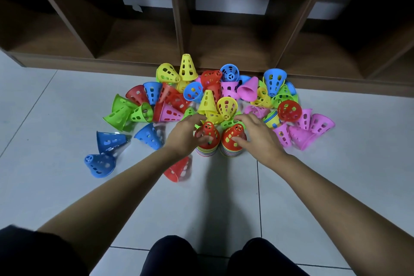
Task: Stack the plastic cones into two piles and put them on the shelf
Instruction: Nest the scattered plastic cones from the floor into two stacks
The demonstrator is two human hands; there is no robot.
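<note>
Two multicoloured cone stacks stand side by side on the floor, the left stack (207, 139) and the right stack (233, 141), each topped by a red cone. My left hand (186, 134) is at the left stack, its thumb against the top red cone and its fingers stretched past it toward a yellow cone (208, 101). My right hand (257, 134) mirrors it at the right stack, thumb on the red top and fingers spread forward. Several loose cones in red, blue, green, yellow and pink (311, 127) lie scattered behind and beside the stacks.
A brown wooden shelf unit (179, 36) with open cubbies stands on the floor right behind the cones. Two blue cones (99, 164) and one red cone (178, 169) lie apart at the near left. My knees are at the bottom edge.
</note>
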